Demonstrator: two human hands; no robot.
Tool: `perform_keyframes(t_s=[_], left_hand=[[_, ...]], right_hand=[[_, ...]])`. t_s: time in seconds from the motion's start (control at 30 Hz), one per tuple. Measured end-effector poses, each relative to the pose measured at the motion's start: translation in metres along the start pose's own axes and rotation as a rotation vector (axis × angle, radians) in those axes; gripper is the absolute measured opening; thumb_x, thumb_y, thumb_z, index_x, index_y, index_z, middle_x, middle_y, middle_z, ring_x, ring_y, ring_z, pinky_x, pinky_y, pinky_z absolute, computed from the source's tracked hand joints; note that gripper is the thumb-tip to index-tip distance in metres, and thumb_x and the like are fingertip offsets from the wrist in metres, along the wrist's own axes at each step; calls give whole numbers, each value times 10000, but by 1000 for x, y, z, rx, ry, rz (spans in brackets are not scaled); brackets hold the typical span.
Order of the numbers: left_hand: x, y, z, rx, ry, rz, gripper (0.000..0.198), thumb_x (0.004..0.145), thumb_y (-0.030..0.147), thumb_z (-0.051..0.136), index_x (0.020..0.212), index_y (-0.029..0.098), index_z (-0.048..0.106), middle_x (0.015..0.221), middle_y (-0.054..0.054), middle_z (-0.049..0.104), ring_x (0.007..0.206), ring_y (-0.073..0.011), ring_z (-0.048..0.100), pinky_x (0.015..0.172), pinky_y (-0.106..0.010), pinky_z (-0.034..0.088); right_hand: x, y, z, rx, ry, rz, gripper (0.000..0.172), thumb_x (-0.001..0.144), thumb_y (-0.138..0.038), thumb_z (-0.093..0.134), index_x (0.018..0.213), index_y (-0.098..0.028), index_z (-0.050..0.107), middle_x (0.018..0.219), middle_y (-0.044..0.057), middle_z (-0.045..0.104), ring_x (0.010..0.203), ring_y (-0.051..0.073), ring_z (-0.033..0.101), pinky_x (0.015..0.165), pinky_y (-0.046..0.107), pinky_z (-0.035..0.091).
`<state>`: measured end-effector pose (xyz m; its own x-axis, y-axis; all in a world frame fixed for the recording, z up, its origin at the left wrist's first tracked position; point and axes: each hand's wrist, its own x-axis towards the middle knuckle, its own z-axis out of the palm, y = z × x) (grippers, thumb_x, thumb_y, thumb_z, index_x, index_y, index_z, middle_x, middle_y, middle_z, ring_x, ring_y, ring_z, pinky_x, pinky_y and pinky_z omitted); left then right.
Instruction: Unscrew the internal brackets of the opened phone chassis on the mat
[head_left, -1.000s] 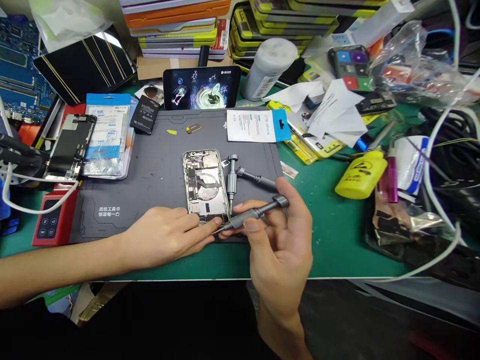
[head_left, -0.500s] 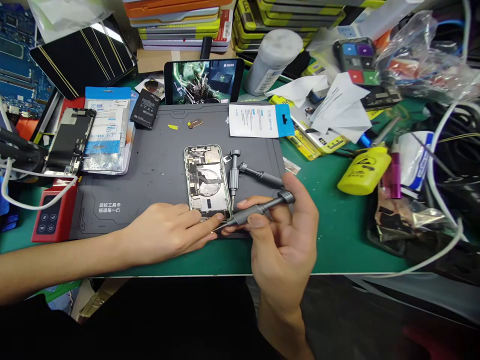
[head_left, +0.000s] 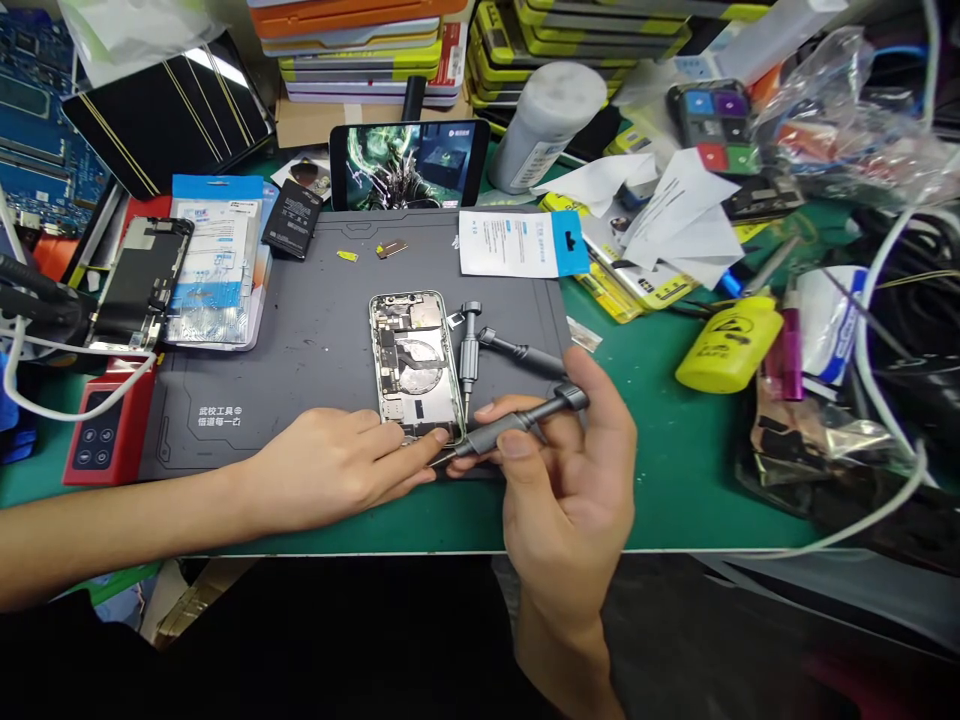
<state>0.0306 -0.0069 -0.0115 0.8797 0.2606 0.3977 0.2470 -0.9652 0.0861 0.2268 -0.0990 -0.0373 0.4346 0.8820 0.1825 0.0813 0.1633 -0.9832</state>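
Note:
An opened phone (head_left: 418,365) lies on the dark grey mat (head_left: 292,330), its boards, ribbon cables and round coil exposed. My left hand (head_left: 341,465) holds the phone's lower end, thumb at the lower left and index finger stretched over the bottom edge. In my right hand (head_left: 574,500) is a grey screwdriver (head_left: 510,428), gripped between thumb and fingers. Its tip points left, beside the phone's bottom edge and close to my left fingertips; I cannot tell whether it touches the phone. Just right of the phone lie a second screwdriver (head_left: 469,350) and a third screwdriver (head_left: 525,353).
Behind the mat, a phone playing video (head_left: 409,165) leans upright. A black battery (head_left: 292,218) and a removed screen (head_left: 142,280) lie left, near a red device (head_left: 109,425). A yellow bottle (head_left: 727,343), white cable (head_left: 870,340) and packaging crowd the right.
The screwdriver's tip has shifted very slightly to the right. Both hands are otherwise in almost the same place, and the opened phone has hardly moved.

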Motion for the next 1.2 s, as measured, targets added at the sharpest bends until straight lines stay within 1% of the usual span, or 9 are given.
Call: perform_keyframes(t_s=[0.3, 0.47, 0.53, 0.63, 0.7, 0.77, 0.87, 0.97, 1.2], left_hand=[[-1, 0, 1, 2, -1, 1, 276, 1195, 275, 474, 1346, 81, 598, 762, 45, 698, 633, -119, 661, 503, -291, 470], [-4, 1, 4, 24, 0, 4, 322, 1190, 337, 500, 1349, 78, 608, 763, 40, 691, 650, -120, 665, 513, -290, 480], [-5, 3, 5, 61, 2, 22, 310, 1170, 297, 547, 1358, 59, 611, 753, 42, 671, 639, -125, 653, 494, -298, 458], [-5, 6, 5, 121, -8, 79, 330, 1131, 208, 607, 1390, 4, 602, 726, 50, 625, 600, -132, 615, 463, -316, 419], [-5, 6, 4, 145, -22, 109, 351, 1120, 181, 616, 1404, -24, 595, 716, 50, 604, 588, -134, 602, 458, -322, 408], [-6, 6, 4, 136, -25, 104, 328, 1129, 189, 601, 1382, -20, 608, 719, 44, 605, 593, -136, 605, 467, -325, 414], [-7, 4, 6, 65, -25, 47, 265, 1159, 239, 552, 1315, 42, 636, 727, 39, 622, 606, -141, 616, 487, -335, 430], [-9, 3, 9, 26, -47, 7, 218, 1154, 213, 543, 1306, 88, 637, 730, 44, 634, 613, -140, 620, 494, -336, 430], [-9, 5, 9, 18, -55, -3, 208, 1142, 201, 541, 1266, 87, 663, 739, 21, 648, 617, -141, 618, 509, -310, 417]], right_hand=[[0, 5, -2, 10, -13, -24, 603, 1066, -191, 631, 1629, -356, 492, 1053, 8, 756, 707, 98, 729, 682, 233, 709], [2, 8, -3, 83, 42, -48, 584, 1071, -171, 597, 1612, -373, 513, 1081, 21, 728, 780, 120, 719, 679, 263, 714], [5, 7, -3, 27, 109, -141, 606, 1060, -134, 593, 1615, -365, 517, 1079, 36, 718, 794, 137, 715, 646, 269, 707], [12, 5, -2, -181, 222, -459, 723, 998, -76, 664, 1647, -349, 497, 1107, 60, 695, 841, 171, 734, 674, 311, 713], [17, 5, 0, -308, 185, -673, 821, 950, -68, 737, 1676, -335, 460, 1118, 59, 687, 847, 178, 745, 719, 338, 719], [22, 7, 3, -355, 58, -746, 861, 927, -67, 770, 1684, -312, 440, 1098, 52, 697, 853, 184, 757, 720, 338, 718], [26, 12, 9, -368, -52, -732, 818, 926, -38, 750, 1656, -282, 474, 1075, 48, 704, 874, 191, 774, 735, 344, 723], [25, 16, 12, -379, -62, -748, 818, 925, -18, 741, 1657, -270, 477, 1097, 49, 688, 881, 178, 776, 768, 342, 724], [25, 16, 11, -370, -88, -736, 806, 922, -26, 755, 1650, -247, 488, 1096, 60, 704, 892, 182, 778, 767, 336, 716]])
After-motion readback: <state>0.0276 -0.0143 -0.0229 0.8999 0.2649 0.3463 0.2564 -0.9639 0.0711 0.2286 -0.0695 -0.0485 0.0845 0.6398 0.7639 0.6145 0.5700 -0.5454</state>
